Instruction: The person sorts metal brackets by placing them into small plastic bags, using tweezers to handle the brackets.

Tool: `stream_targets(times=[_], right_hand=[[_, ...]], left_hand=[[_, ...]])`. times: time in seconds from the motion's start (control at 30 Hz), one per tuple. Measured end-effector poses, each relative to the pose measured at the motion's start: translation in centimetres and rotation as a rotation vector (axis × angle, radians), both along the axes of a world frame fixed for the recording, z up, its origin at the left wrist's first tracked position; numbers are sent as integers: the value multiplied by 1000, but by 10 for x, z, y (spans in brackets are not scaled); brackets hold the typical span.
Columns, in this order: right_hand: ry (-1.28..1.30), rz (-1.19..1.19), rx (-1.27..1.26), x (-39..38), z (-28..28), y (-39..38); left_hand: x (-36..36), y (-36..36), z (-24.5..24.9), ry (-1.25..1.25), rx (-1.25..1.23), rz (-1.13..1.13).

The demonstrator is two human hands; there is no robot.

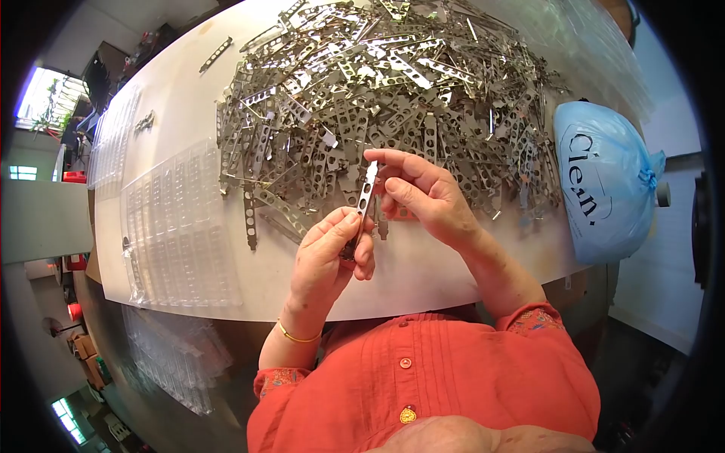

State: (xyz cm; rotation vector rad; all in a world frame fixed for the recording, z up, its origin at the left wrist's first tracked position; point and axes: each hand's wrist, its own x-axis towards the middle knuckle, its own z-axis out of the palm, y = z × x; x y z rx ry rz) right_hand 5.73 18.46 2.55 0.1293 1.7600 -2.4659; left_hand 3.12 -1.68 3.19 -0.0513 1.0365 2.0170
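Note:
My left hand [328, 245] is closed around the lower part of a narrow metal slot bracket [366, 192], a strip with a row of round holes, held tilted up above the table's near side. Its lower end is partly hidden by my fingers. My right hand [430, 196] is just to the right of the bracket. Its index finger reaches out to the bracket's top end, the thumb stands apart from it, and the other fingers are curled and partly hidden. Behind both hands lies a big heap of similar metal brackets [408, 98].
Clear plastic trays [181, 226] lie on the left of the white table [264, 298], with more trays [177, 355] below its edge. One loose bracket [217, 54] lies far left. A tied blue plastic bag [608, 181] stands at the right edge. Clear plastic sheeting [581, 45] lies back right.

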Motion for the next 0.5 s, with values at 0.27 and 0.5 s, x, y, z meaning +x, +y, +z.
stream_targets(times=[0.27, 0.5], right_hand=[[58, -18, 117, 0, -4, -3], [86, 51, 100, 3, -1, -5]], left_hand=[[1, -5, -3, 8, 0, -25], [10, -3, -10, 337, -230, -62]])
